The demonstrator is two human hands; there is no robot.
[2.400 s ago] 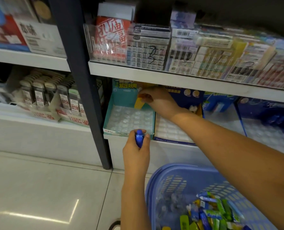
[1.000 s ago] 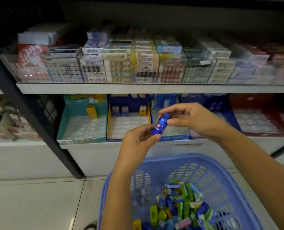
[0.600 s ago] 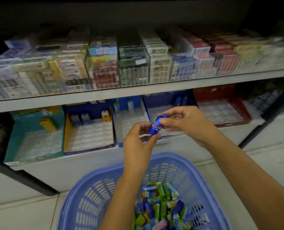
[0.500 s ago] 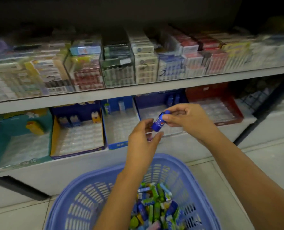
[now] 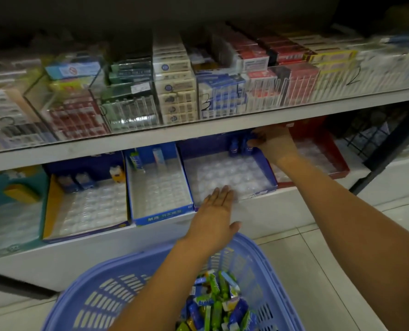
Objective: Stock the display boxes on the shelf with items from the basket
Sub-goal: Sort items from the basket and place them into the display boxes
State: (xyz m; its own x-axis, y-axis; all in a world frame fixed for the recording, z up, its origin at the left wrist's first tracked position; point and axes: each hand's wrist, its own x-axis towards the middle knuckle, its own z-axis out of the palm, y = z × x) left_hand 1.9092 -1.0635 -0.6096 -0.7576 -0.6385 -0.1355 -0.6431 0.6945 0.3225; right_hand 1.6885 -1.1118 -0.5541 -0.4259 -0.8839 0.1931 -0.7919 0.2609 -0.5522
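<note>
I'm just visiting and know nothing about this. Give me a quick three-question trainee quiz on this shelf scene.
1. True or false: the left hand holds an item.
2. The right hand pinches a blue item at the back of which box? A teal box, B dark blue box, C red box.
3. Fill in: loose items wait in the purple ____.
Key: 1 false; 2 B; 3 basket.

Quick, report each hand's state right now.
Left hand: open, fingers straight, at the front edge of the dark blue cardboard display box.
Right hand: pinching a small blue bottle at that box's back.
</note>
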